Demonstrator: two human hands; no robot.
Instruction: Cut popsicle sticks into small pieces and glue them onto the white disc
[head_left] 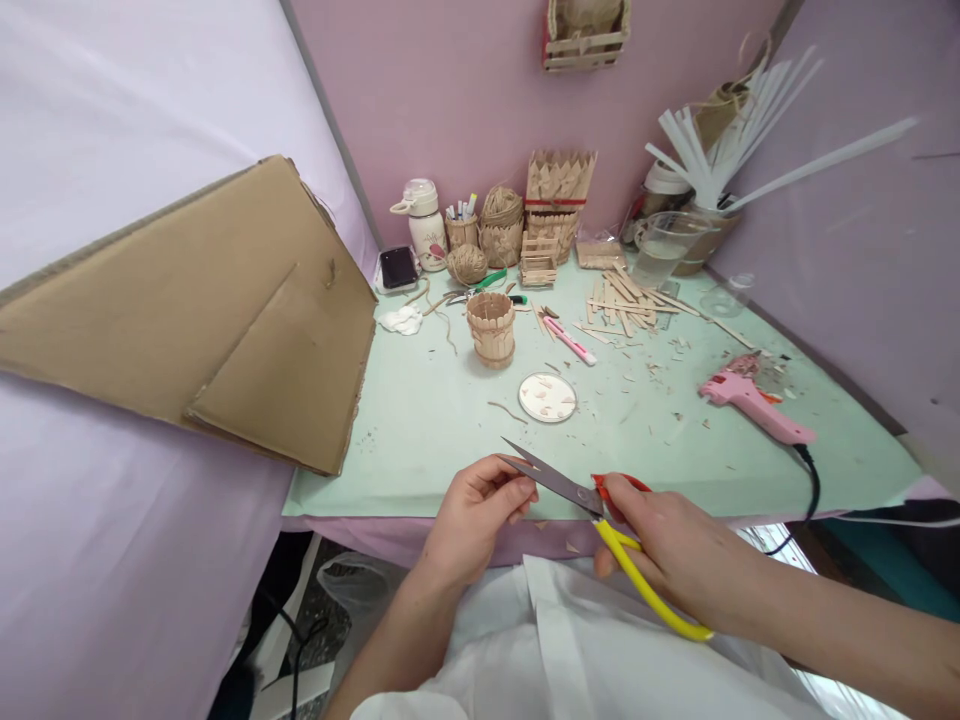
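My right hand (667, 550) grips a pair of scissors (559, 483) with one red and one yellow handle, its blades slightly apart and pointing left. Near the blade tips, my left hand (480, 515) is closed in a pinch at the table's front edge; whatever lies between its fingers is too small or hidden to name. Beyond the hands lies a round white lid (547, 397) with small wood pieces on it. Behind that stands a small wooden-stick pot (491, 330) with a twine band.
A pink glue gun (757, 400) lies at the right, its cord running off the table. A pink craft knife (568, 341) and a heap of wooden sticks (622, 300) lie farther back. Cardboard (225, 310) leans at the left; a clear cup (664, 250) stands at the back right.
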